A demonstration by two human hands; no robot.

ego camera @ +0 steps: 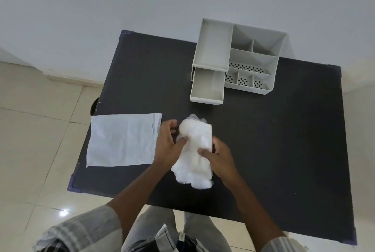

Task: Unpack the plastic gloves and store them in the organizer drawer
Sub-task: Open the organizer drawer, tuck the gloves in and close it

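Observation:
A crumpled bundle of clear plastic gloves (194, 150) lies on the black table (274, 140) near its front middle. My left hand (167, 146) grips the bundle's left side, thumb pressed into it. My right hand (218, 157) holds its right side, fingers curled over the edge. A flat, empty white plastic bag (121, 140) lies to the left, partly overhanging the table's edge. The grey organizer (255, 59) stands at the table's far side, its drawer (207, 87) pulled out toward me and empty.
The organizer has several open compartments, some with perforated floors. Beige floor tiles surround the table, and a white wall rises behind it. A dark round object (94, 105) shows just past the table's left edge.

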